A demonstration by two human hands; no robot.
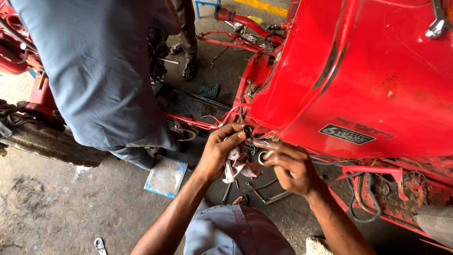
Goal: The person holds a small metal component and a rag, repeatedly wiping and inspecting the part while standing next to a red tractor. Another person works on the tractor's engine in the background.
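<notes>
- I look down at my two bare hands, held close together under the lower edge of a big red tractor body panel (358, 71).
- My left hand (219, 151) is closed: thumb and fingertips pinch a small round black part (247, 129) at its 1 o'clock side, right against the red frame.
- The same left hand also clamps a crumpled pinkish-white rag (237, 165) in its palm; the rag hangs out toward 5 o'clock.
- My right hand (290, 165) is narrowed around a small metal ring (264, 157), held between fingertips at its 9 o'clock side, just beside the rag.
- The black part sits at about 11 o'clock from the ring, near but apart.
- Red hoses and dark cables (363, 198) run under the panel at 3 o'clock from my right hand.
- Another person in a grey-blue shirt (99, 71) bends over at 10 o'clock from my hands.
- A flat blue-edged sheet (166, 175) lies on the concrete floor (56, 208) at 9 o'clock from my left hand.
- A wrench (99, 245) lies on the floor at 7 o'clock.
</notes>
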